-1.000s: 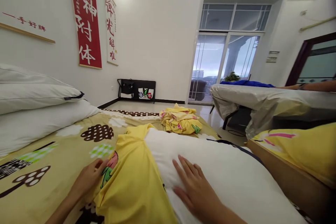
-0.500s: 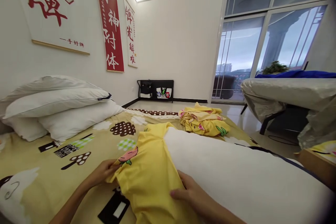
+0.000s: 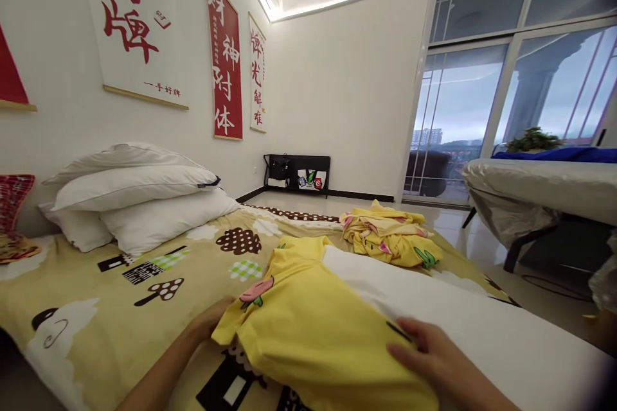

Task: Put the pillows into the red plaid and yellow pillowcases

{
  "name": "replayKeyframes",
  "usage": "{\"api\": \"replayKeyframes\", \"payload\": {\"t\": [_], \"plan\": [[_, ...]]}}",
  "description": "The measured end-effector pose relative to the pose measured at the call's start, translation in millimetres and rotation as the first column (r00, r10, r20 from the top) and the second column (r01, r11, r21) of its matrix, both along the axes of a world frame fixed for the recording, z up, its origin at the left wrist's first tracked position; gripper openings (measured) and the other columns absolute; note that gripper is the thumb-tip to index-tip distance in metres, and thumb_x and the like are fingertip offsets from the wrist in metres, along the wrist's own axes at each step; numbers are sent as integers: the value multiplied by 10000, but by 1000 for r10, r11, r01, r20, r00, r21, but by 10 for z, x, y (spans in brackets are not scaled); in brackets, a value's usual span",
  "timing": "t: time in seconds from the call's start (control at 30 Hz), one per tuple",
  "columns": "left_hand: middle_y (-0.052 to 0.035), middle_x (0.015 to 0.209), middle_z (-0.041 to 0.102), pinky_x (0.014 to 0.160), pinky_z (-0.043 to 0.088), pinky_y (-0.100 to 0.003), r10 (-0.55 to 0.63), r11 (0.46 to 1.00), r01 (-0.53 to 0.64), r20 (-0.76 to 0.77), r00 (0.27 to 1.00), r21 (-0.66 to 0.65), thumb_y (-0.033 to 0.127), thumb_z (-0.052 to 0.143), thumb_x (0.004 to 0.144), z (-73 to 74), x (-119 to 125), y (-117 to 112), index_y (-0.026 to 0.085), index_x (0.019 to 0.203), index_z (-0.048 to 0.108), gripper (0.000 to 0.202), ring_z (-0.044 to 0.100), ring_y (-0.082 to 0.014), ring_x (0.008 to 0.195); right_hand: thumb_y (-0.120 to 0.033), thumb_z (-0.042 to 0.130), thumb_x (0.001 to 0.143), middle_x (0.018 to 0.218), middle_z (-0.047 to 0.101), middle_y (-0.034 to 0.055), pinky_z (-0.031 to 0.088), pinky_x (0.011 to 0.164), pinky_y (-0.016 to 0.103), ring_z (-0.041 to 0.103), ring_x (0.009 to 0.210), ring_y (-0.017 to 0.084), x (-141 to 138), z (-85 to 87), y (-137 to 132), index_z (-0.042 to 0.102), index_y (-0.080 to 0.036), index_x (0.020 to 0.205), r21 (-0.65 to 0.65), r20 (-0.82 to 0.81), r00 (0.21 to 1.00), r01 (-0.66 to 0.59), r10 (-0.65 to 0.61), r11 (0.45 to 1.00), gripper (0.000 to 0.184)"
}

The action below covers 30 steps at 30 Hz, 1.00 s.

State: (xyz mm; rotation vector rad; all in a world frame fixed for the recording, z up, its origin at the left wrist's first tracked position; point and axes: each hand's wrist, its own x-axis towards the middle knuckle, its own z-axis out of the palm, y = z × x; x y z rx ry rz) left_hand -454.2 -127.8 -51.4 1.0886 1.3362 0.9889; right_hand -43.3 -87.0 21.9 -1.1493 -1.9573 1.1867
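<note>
A white pillow (image 3: pixel 486 340) lies across the bed in front of me, half inside a yellow pillowcase (image 3: pixel 308 321) with a pink and green print. My left hand (image 3: pixel 208 322) is closed on the left edge of the pillowcase. My right hand (image 3: pixel 434 359) rests on the pillow where the yellow cloth ends, its fingers curled over the pillowcase's open edge. The bed sheet (image 3: pixel 120 321) below is tan with mushroom and sheep prints.
Three white pillows (image 3: pixel 135 196) are stacked at the head of the bed on the left. A crumpled yellow cloth (image 3: pixel 388 237) lies at the far edge of the bed. A second covered bed (image 3: pixel 540 189) stands at the right, by glass doors.
My view turned left and rose. The yellow pillowcase has been drawn further to the right over the white pillow. My right hand went from flat on the pillow to gripping the case's edge.
</note>
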Motion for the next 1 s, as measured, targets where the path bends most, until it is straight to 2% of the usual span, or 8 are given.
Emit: {"api": "replayKeyframes", "payload": {"t": [0.13,0.23,0.37,0.47,0.63,0.8,0.9,1.0], "plan": [[-106,880,709,764,510,-406,-53,998,39,316,947,50,606,635,658,-179,405,-21,172,911,671,503,657,-284,843,-534,580,706,723,662,54,472,622,361,614,680,258,65,173,100,590,-186,1016,107,120,985,108,-121,988,466],[-88,972,703,804,512,-368,68,977,-187,674,736,105,382,629,780,-30,711,60,176,996,645,299,655,-243,887,-475,521,795,951,680,78,480,749,367,624,847,260,10,293,-10,526,-200,1189,350,364,927,-51,-86,935,481],[-105,895,716,794,519,-338,170,934,-356,830,531,36,168,607,795,354,1039,294,113,918,650,142,671,-228,799,-387,542,850,1079,622,133,434,838,438,575,982,300,-307,604,-167,611,-198,1099,657,639,722,-333,-266,676,321],[-105,843,715,801,523,-355,135,943,-331,874,467,31,194,562,825,544,1244,437,101,915,648,156,673,-237,796,-369,460,926,1074,615,116,419,853,408,561,992,260,-728,828,-158,602,-184,1093,750,611,724,-399,-320,528,287],[-88,801,699,750,529,-322,75,913,-403,942,326,67,195,530,839,535,1413,563,105,884,641,150,664,-216,797,-387,514,898,999,620,122,410,782,385,540,939,267,-1395,636,78,580,-132,1054,794,605,683,-477,-409,378,306],[67,487,469,496,407,-195,67,828,-548,950,306,118,118,580,798,374,1152,502,171,641,504,182,486,-74,458,-92,474,848,913,619,84,378,684,325,535,838,226,-1511,341,361,562,-155,949,819,574,671,-474,-470,323,148],[100,449,326,434,299,-197,56,824,-547,940,336,147,130,639,769,252,1042,382,178,619,439,254,342,-50,386,-50,462,831,908,618,73,369,678,319,534,825,217,-1454,410,463,552,-167,954,836,549,687,-457,-477,304,192],[97,465,315,450,283,-202,49,873,-463,918,395,153,186,695,740,52,1215,322,179,592,393,337,333,-50,404,-71,429,870,949,611,93,364,718,343,525,884,244,-1442,552,500,555,-166,969,854,519,698,-443,-493,272,187]]}}
